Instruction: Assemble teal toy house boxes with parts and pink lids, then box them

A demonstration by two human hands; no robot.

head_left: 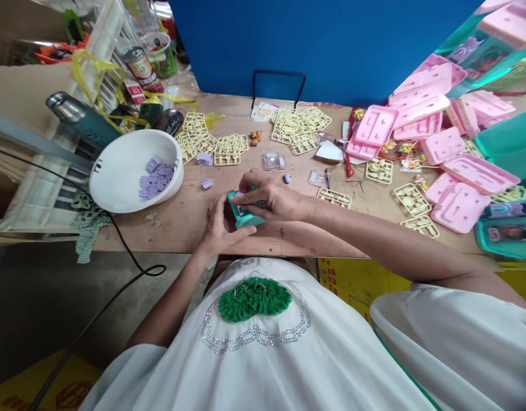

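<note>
A small teal plastic case (248,220) sits near the table's front edge, between my two hands. My left hand (220,233) is curled round its left and near sides, with the thumb along the front. From above, my right hand (269,197) reaches over the case, its fingers bent and pressed together at a lilac plastic piece (240,197) in the case's left end. Those fingers hide most of the inside. Loose lilac pieces (207,183) lie just beyond my left hand, and a small purple part (287,178) lies beyond my right.
On the left stands a white bowl (104,177) with lilac pieces, beside a steel-topped flask (80,117). Cream part frames (228,149) and clear plastic boxes (274,161) lie behind my hands. Pink trays (460,206) and teal cases (509,140) pile up right. A blue panel (322,45) closes the back.
</note>
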